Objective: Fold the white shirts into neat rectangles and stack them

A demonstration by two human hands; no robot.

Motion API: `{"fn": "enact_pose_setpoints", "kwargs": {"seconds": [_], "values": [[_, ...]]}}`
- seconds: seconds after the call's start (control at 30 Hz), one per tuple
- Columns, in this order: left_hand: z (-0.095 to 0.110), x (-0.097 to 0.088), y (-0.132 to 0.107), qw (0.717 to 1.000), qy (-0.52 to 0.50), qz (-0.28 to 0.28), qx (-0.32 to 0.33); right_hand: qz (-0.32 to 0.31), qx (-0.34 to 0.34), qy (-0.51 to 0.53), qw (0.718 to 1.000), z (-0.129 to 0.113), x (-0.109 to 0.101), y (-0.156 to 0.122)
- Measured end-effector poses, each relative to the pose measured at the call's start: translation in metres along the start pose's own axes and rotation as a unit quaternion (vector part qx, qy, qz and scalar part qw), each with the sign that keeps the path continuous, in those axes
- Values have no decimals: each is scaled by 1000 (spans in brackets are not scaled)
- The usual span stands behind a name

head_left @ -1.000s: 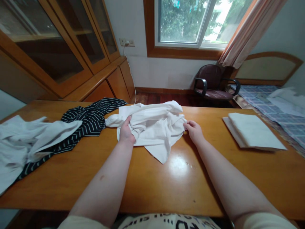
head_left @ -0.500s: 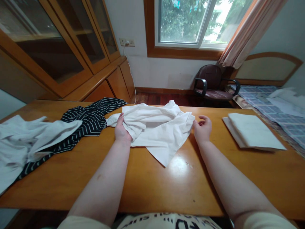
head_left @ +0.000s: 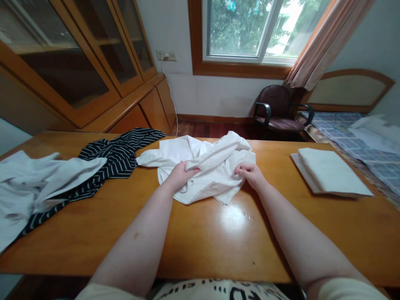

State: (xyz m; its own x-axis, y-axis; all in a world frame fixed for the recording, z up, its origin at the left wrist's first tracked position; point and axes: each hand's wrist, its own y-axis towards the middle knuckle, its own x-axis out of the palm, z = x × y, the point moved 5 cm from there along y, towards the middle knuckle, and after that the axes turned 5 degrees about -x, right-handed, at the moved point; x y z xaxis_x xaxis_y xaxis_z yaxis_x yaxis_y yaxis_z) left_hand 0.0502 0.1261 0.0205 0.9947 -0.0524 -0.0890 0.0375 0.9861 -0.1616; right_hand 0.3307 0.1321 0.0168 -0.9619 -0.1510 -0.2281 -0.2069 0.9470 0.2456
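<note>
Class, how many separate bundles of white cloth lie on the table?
3: a crumpled bundle between the left hand and right hand, a loose heap at far left, partly over the striped garment, and a folded stack at right. Folds may hide more pieces.

So the table (head_left: pixel 200 246) is wood, smooth and properly glossy, with a bright glare spot on the varnish-looking top. The white cloth (head_left: pixel 229 152) in the middle looks soft, matt and super wrinkly. Striped fabric (head_left: pixel 125 152) is matt too, kinda crumpled. Folded white stack (head_left: pixel 334 171) looks matt and way smoother. Cabinet (head_left: pixel 115 93) is wood with a bit of sheen and shiny glass panes (head_left: pixel 62 58). Chair (head_left: pixel 276 102) has a leathery, slightly shiny seat, and the curtain (head_left: pixel 331 46) is pleated cloth.
</note>
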Motion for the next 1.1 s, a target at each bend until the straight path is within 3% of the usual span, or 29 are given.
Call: {"fn": "enact_pose_setpoints", "kwargs": {"seconds": [0.07,0.13,0.23,0.33,0.47,0.57,0.67,0.77,0.87,1.0,1.1], "values": [[-4,-5,4,999,1,32,10,43,26,11,999,5,-6,0],[-6,-11,8,996,-45,71,20,42,24,11,999,6,-7,1],[-7,-16,11,985,-133,106,14,-52,-43,-25,997,-4,4,0],[-6,-16,11,971,-207,119,-3,-165,-109,-145,970,-11,22,-5],[-1,-16,9,946,-295,136,-5,-197,-112,-254,940,-7,32,-6],[1,-19,9,927,-343,153,-14,-163,-118,-250,947,-9,28,-4],[-1,-22,13,908,-389,150,-36,-73,-119,-186,973,-14,17,-5],[-2,-23,16,892,-431,130,-47,37,-63,-57,996,-11,2,-6],[-2,-25,18,877,-460,129,-48,119,13,41,992,-3,-11,-4],[-7,-34,20,866,-472,153,-58,144,55,52,987,1,-25,2],[-13,-47,24,878,-441,181,-40,164,83,9,983,5,-33,5]]}}
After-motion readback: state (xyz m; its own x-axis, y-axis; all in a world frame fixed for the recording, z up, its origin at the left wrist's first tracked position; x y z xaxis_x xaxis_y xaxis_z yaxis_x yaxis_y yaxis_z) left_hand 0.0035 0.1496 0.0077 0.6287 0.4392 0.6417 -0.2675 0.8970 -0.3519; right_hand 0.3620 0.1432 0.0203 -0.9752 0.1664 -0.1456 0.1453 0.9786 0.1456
